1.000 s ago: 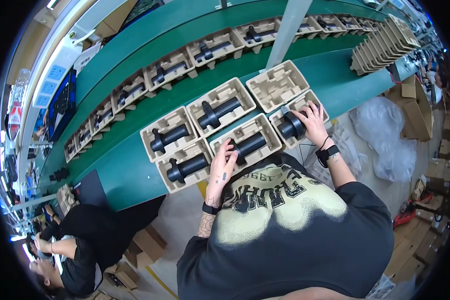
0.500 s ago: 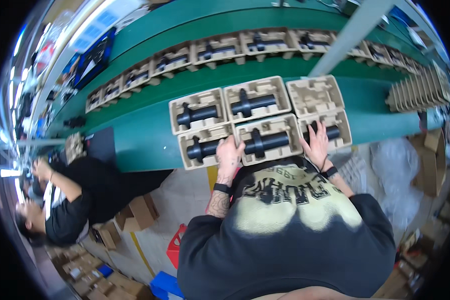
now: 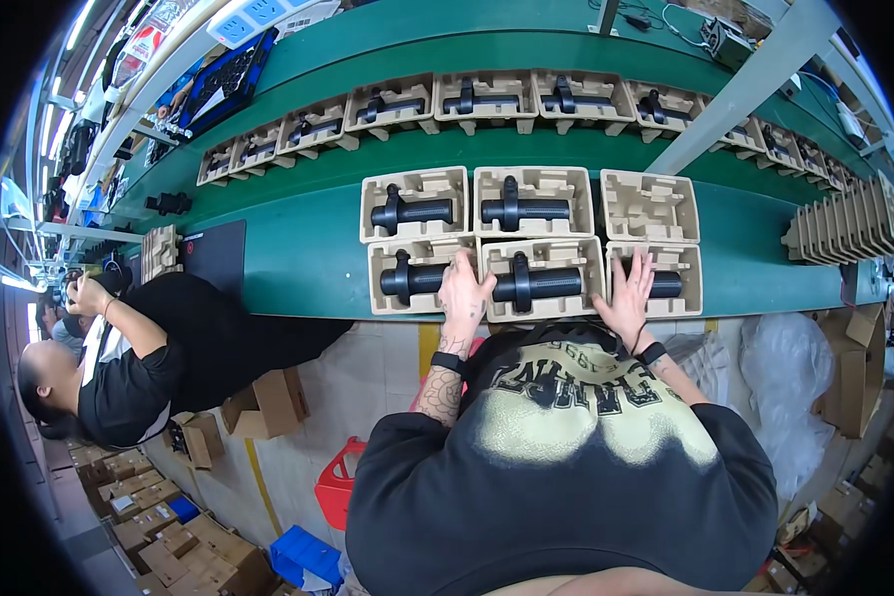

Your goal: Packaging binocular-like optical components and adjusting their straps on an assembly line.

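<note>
Six moulded beige pulp trays stand in two rows of three at the bench's near edge. My left hand (image 3: 464, 298) rests over the meeting walls of the front-left tray (image 3: 375, 303) and front-middle tray (image 3: 594, 253), thumb apart from the fingers. Beneath its fingers lies part of a black cylindrical part with a ring clamp (image 3: 401, 278). A similar black part (image 3: 541, 285) sits in the middle tray, between my hands. My right hand (image 3: 626, 300) spreads its fingers over the front-right tray (image 3: 693, 263), partly covering the black part (image 3: 669, 285) there. Both hands are open.
Black parts lie in the back-left tray (image 3: 368, 184) and back-middle tray (image 3: 581, 184); the back-right tray (image 3: 651, 209) holds none. Behind runs a row of filled trays (image 3: 482, 84). A tray stack (image 3: 844, 223) stands right, below a slanted grey post (image 3: 740, 89). A co-worker (image 3: 119, 387) is at left.
The view has shifted, and the tray rows now look more level. Both hands stay at nearly the same places on the front trays. The parts keep their places in the trays.
</note>
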`<move>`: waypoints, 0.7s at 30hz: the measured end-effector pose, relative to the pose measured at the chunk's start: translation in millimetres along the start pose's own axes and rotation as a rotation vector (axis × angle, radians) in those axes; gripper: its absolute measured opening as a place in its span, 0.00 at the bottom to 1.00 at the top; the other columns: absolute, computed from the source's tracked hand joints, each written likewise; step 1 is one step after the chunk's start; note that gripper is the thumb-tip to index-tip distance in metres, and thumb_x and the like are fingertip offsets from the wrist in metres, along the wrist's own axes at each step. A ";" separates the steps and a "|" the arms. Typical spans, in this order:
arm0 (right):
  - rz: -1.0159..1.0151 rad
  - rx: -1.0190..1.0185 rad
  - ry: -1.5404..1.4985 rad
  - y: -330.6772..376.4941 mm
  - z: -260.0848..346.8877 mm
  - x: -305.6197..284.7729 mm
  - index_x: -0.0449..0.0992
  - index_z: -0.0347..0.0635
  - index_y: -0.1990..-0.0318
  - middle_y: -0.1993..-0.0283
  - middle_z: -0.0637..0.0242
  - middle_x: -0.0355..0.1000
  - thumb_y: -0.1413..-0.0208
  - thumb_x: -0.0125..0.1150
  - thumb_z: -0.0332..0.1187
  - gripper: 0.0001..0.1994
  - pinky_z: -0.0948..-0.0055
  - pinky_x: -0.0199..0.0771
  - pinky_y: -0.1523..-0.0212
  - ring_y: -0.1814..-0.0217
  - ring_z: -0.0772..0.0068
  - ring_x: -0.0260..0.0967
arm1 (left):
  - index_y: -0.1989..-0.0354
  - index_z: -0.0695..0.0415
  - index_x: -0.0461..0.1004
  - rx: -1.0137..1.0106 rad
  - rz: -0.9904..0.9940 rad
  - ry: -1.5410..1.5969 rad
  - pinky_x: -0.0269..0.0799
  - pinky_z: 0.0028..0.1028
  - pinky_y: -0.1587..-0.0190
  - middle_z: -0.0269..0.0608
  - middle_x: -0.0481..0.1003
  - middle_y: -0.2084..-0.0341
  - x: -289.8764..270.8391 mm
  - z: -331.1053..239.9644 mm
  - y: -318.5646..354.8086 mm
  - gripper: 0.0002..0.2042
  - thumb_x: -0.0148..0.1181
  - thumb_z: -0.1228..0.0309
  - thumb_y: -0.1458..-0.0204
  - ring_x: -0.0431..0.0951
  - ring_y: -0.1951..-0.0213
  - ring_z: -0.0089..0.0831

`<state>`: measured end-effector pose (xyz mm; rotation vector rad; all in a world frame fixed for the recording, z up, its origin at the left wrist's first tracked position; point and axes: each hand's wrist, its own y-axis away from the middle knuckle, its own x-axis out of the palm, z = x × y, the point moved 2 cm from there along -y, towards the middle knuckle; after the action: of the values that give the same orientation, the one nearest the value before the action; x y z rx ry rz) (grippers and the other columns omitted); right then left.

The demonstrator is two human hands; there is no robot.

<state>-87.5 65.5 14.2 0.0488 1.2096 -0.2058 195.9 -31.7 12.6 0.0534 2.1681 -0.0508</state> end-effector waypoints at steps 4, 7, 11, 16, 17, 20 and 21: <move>-0.008 -0.036 -0.029 5.5 9.1 14.0 0.57 0.30 0.40 0.33 0.45 0.45 0.62 0.63 0.36 0.39 0.46 0.46 0.35 0.31 0.41 0.42 | 0.44 0.57 0.61 0.063 0.031 -0.048 0.70 0.44 0.55 0.59 0.66 0.55 0.2 -9.4 -4.4 0.30 0.63 0.65 0.58 0.69 0.53 0.54; 0.028 0.027 -0.191 7.8 9.2 17.3 0.57 0.29 0.40 0.39 0.44 0.53 0.60 0.59 0.31 0.35 0.52 0.55 0.39 0.38 0.43 0.52 | 0.38 0.52 0.57 0.075 0.082 -0.129 0.70 0.46 0.53 0.61 0.61 0.48 -23.3 -41.9 -23.7 0.35 0.63 0.64 0.57 0.65 0.48 0.58; -0.024 -0.053 -0.111 7.2 15.2 18.6 0.58 0.25 0.43 0.46 0.43 0.59 0.59 0.54 0.24 0.31 0.56 0.58 0.40 0.43 0.41 0.55 | 0.31 0.43 0.47 0.068 0.334 -0.367 0.73 0.45 0.54 0.72 0.52 0.41 -4.1 -40.4 -46.2 0.44 0.66 0.55 0.57 0.67 0.48 0.64; 0.037 -0.032 -0.182 9.2 38.3 23.6 0.58 0.24 0.44 0.46 0.42 0.59 0.59 0.53 0.24 0.30 0.56 0.58 0.41 0.44 0.41 0.56 | 0.38 0.47 0.55 -0.017 0.392 -0.244 0.76 0.42 0.60 0.67 0.52 0.42 -10.3 -0.6 -40.7 0.39 0.69 0.71 0.60 0.77 0.61 0.55; 0.043 -0.036 -0.188 11.9 46.5 25.3 0.58 0.24 0.44 0.46 0.42 0.59 0.59 0.53 0.24 0.30 0.56 0.58 0.41 0.44 0.41 0.56 | 0.38 0.47 0.55 -0.025 0.392 -0.248 0.76 0.42 0.60 0.67 0.52 0.42 -10.1 10.7 -40.2 0.39 0.69 0.71 0.60 0.77 0.61 0.55; 0.053 -0.084 -0.223 13.8 72.1 30.5 0.57 0.22 0.44 0.48 0.41 0.59 0.59 0.54 0.23 0.31 0.56 0.57 0.40 0.44 0.40 0.55 | 0.38 0.46 0.55 0.036 0.291 -0.234 0.76 0.41 0.59 0.63 0.53 0.42 -20.4 37.4 -39.9 0.39 0.68 0.72 0.60 0.77 0.62 0.54; 0.056 -0.086 -0.226 12.6 78.8 34.6 0.57 0.22 0.44 0.48 0.41 0.59 0.59 0.54 0.23 0.31 0.56 0.57 0.40 0.44 0.40 0.55 | 0.38 0.46 0.55 0.022 0.291 -0.246 0.76 0.41 0.59 0.63 0.53 0.42 -25.8 47.0 -42.1 0.38 0.68 0.72 0.60 0.77 0.61 0.54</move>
<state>-0.7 61.8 9.0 -0.0154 0.9897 -0.1066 246.8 -77.0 8.2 0.3559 1.8946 0.0823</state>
